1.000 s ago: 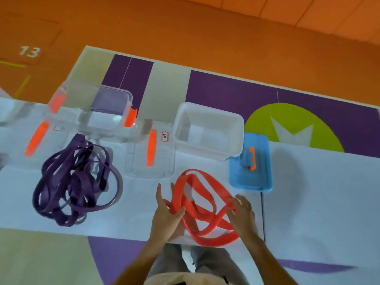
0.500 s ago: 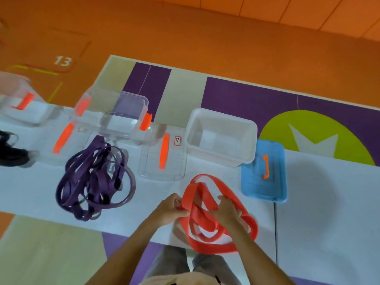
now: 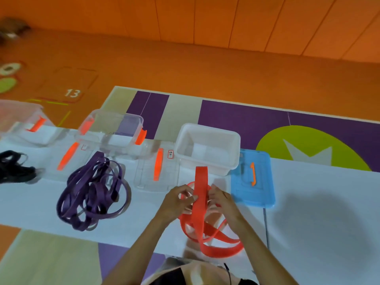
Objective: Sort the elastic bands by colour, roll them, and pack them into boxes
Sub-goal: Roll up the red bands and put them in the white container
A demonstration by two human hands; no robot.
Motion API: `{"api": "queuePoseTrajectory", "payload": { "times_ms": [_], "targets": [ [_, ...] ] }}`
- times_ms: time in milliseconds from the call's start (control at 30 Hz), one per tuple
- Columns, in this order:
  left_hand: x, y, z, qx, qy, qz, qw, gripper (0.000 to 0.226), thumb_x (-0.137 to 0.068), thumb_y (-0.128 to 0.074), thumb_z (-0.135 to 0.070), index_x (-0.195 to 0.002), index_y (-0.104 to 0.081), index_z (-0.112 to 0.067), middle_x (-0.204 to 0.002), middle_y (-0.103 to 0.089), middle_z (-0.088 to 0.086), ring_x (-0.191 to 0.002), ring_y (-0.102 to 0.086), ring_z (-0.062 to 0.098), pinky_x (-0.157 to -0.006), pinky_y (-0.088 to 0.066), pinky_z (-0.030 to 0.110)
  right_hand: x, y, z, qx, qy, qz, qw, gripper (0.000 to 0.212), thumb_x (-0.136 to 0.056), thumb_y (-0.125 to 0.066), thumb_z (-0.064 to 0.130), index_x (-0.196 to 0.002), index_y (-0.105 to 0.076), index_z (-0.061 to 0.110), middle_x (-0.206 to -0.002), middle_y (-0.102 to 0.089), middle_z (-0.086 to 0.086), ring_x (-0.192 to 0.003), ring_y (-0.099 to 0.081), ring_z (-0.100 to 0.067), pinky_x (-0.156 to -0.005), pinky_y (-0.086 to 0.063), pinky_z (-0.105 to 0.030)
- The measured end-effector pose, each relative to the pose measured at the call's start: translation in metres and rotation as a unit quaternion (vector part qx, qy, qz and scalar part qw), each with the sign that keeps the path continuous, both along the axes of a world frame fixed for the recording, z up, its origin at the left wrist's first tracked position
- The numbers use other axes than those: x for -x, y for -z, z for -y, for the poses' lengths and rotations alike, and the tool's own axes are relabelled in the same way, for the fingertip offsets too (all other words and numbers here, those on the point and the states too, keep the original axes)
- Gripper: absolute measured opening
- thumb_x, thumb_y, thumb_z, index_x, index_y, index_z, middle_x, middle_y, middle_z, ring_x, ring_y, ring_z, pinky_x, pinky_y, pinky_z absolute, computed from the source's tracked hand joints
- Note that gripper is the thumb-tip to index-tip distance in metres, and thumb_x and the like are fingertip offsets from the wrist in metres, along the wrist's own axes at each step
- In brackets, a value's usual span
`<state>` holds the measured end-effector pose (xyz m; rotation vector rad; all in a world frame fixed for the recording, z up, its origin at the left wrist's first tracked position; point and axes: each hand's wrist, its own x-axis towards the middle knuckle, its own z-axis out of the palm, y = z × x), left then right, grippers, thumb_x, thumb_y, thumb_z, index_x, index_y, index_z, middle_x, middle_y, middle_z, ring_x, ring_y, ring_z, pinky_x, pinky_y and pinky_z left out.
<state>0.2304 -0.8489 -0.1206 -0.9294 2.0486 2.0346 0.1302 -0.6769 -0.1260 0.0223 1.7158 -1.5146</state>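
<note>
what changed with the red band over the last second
Both hands went from lying open on the flat red elastic band to gripping it: the left hand and right hand drew together and raised a folded length, which now points toward the white box. The purple bands, white box and blue lid stayed put.

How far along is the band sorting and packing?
Sorting looks done: purple elastic bands and black elastic bands lie in separate piles. In hand: left hand and right hand grip the red elastic bands, none rolled. Left: rolling everything and packing; the white plastic box is empty.
</note>
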Motion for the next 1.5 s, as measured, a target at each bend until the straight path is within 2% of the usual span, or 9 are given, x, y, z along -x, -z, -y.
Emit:
{"api": "queuePoseTrajectory", "payload": {
  "times_ms": [167, 267, 467, 600, 733, 900, 1033, 1267, 1500],
  "targets": [
    [0.006, -0.017, -0.014, 0.003, 0.011, -0.027, 1.000, 0.021, -0.088, -0.088, -0.020, -0.094, -0.069, -0.014, -0.083, -0.069, 0.006, -0.065, -0.074, 0.026, -0.064, -0.065, 0.040, -0.001, -0.012, -0.013, 0.010, -0.013, -0.106, 0.994, 0.009, -0.096, -0.078, 0.016, -0.096, -0.078, 0.007, -0.087, -0.081, -0.010, -0.077, -0.075, -0.020, -0.068, -0.059, -0.025],
    [0.005, -0.023, -0.028, -0.007, -0.049, -0.021, 0.999, 0.048, -0.085, -0.090, -0.015, -0.110, -0.050, -0.015, -0.084, -0.071, 0.010, -0.061, -0.072, 0.025, -0.060, -0.063, 0.037, -0.001, -0.017, -0.022, 0.033, 0.006, -0.128, 0.991, 0.008, -0.092, -0.081, 0.012, -0.096, -0.079, 0.005, -0.087, -0.080, -0.013, -0.074, -0.075, -0.022, -0.065, -0.058, -0.024],
    [-0.007, -0.039, -0.047, -0.009, -0.093, -0.032, 0.995, 0.026, -0.098, -0.069, -0.052, -0.109, -0.075, -0.029, -0.102, -0.080, -0.006, -0.101, -0.074, 0.008, -0.087, -0.052, 0.023, -0.014, -0.027, -0.026, 0.079, -0.048, -0.118, 0.989, 0.009, -0.086, -0.089, 0.021, -0.092, -0.082, 0.023, -0.079, -0.076, -0.007, -0.069, -0.073, -0.025, -0.071, -0.064, -0.037],
    [-0.013, -0.056, -0.050, -0.055, -0.125, -0.051, 0.989, 0.040, -0.099, -0.064, -0.056, -0.092, -0.060, -0.017, -0.092, -0.076, -0.001, -0.090, -0.070, 0.018, -0.085, -0.052, 0.031, -0.031, -0.027, -0.019, 0.100, -0.102, -0.135, 0.981, 0.011, -0.087, -0.088, 0.026, -0.096, -0.083, 0.030, -0.085, -0.079, -0.002, -0.078, -0.076, -0.019, -0.073, -0.064, -0.031],
    [-0.023, -0.068, -0.044, -0.028, -0.171, -0.109, 0.979, 0.034, -0.108, -0.058, -0.042, -0.093, -0.056, -0.012, -0.088, -0.075, 0.024, -0.081, -0.073, 0.031, -0.080, -0.055, 0.041, -0.031, -0.032, -0.015, 0.021, -0.009, -0.226, 0.974, 0.016, -0.093, -0.080, 0.036, -0.086, -0.072, 0.023, -0.085, -0.075, 0.007, -0.083, -0.068, -0.013, -0.077, -0.051, -0.028],
    [-0.024, -0.091, -0.029, -0.014, -0.028, -0.123, 0.992, 0.026, -0.109, -0.057, -0.039, -0.089, -0.054, -0.022, -0.069, -0.070, 0.024, -0.058, -0.066, 0.038, -0.061, -0.048, 0.055, -0.009, -0.073, 0.001, 0.102, -0.072, -0.139, 0.982, 0.047, -0.083, -0.067, 0.065, -0.120, -0.069, 0.036, -0.082, -0.066, 0.013, -0.074, -0.057, -0.007, -0.065, -0.045, -0.021],
    [-0.016, -0.107, -0.016, -0.010, 0.071, -0.117, 0.991, 0.021, -0.104, -0.059, -0.044, -0.096, -0.058, -0.025, -0.075, -0.074, 0.018, -0.060, -0.071, 0.034, -0.056, -0.057, 0.040, -0.003, -0.104, 0.028, 0.147, -0.050, -0.171, 0.973, 0.021, -0.097, -0.069, 0.039, -0.112, -0.079, 0.028, -0.075, -0.068, 0.002, -0.065, -0.054, -0.015, -0.057, -0.040, -0.026],
    [-0.014, -0.112, 0.030, -0.033, 0.163, -0.152, 0.974, 0.038, -0.084, -0.090, -0.029, -0.113, -0.067, -0.022, -0.107, -0.076, -0.002, -0.104, -0.073, 0.016, -0.093, -0.058, 0.030, -0.019, -0.166, 0.082, 0.186, 0.009, -0.225, 0.956, 0.030, -0.092, -0.071, 0.044, -0.113, -0.079, 0.024, -0.059, -0.060, -0.003, -0.042, -0.048, -0.015, -0.044, -0.042, -0.023],
    [-0.012, -0.085, 0.040, -0.075, 0.123, -0.181, 0.973, 0.048, -0.070, -0.096, -0.026, -0.106, -0.067, -0.015, -0.104, -0.082, -0.001, -0.102, -0.077, 0.014, -0.083, -0.058, 0.021, -0.026, -0.218, 0.114, 0.247, 0.104, -0.189, 0.945, 0.022, -0.094, -0.073, 0.034, -0.105, -0.080, 0.017, -0.062, -0.059, 0.000, -0.041, -0.046, -0.012, -0.040, -0.040, -0.019]
  ]
}}
